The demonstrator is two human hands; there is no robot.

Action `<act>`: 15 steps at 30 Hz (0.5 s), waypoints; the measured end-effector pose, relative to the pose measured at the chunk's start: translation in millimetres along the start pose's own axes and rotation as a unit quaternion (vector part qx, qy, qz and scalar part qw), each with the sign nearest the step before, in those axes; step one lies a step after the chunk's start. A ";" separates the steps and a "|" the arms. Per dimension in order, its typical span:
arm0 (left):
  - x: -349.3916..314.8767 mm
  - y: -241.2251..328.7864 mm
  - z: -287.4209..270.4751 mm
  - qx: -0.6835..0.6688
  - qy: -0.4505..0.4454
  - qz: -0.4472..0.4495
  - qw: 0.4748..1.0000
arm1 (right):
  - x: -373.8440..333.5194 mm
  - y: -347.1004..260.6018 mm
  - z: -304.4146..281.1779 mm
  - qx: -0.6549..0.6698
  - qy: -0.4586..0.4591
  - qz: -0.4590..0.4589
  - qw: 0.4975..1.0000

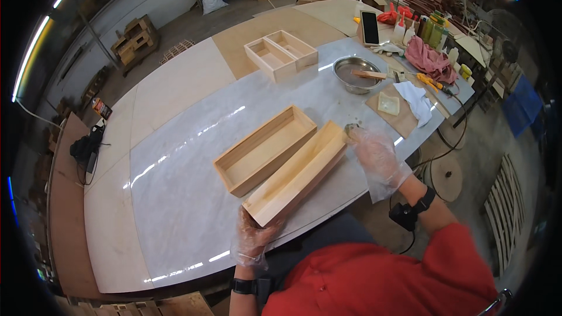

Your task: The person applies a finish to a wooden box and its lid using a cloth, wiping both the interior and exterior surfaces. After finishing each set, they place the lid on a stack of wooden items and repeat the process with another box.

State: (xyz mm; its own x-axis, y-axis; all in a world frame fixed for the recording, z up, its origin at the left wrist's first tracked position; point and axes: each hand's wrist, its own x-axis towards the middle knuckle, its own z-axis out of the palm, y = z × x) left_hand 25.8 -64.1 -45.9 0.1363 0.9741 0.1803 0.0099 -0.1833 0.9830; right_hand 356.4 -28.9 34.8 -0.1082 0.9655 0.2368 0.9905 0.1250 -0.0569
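Gripping the near end of a long, pale wooden box [297, 174] tipped onto its side, my left hand [256, 239], in a thin clear plastic glove, closes its fingers around that end at the near edge of the white marble-look tabletop [175, 199]. The box runs away from me at a slant, with its open side facing left. My right hand [377, 155], gloved the same way, sits at the far end of the box with fingers loosely curled; it touches the end of the wood, and I cannot tell whether it pinches anything small between the fingertips.

Just beside the tipped box on its left, a second long shallow open wooden tray [264, 149] lies flat, parallel to it and touching or nearly touching along one long side.

Farther off, toward the right edge of the tabletop, a thin square board of brown wood [404, 118] carries a small pale square block [389, 103], with a crumpled white cloth [417, 99] lying partly over it. Beyond that stands a round steel bowl [356, 74] with a flat wooden stick [369, 74] resting across it. Near the far edge, two smaller open wooden boxes [281, 54] sit side by side, touching. At the far right corner lie a crumpled pink rag [429, 59] and an upright dark phone [369, 27].
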 end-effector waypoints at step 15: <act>1.4 9.9 2.8 -0.049 -0.002 -0.039 0.998 | -1.6 -149.1 4.1 0.216 0.067 -0.381 0.896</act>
State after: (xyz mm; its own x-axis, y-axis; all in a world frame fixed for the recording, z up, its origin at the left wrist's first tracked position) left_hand 28.8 -65.0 -36.1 0.1426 0.9843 0.1039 -0.0767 -0.0937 0.9926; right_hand 208.5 -48.2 38.9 -0.7002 0.5293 0.4791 0.5051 0.8416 -0.1916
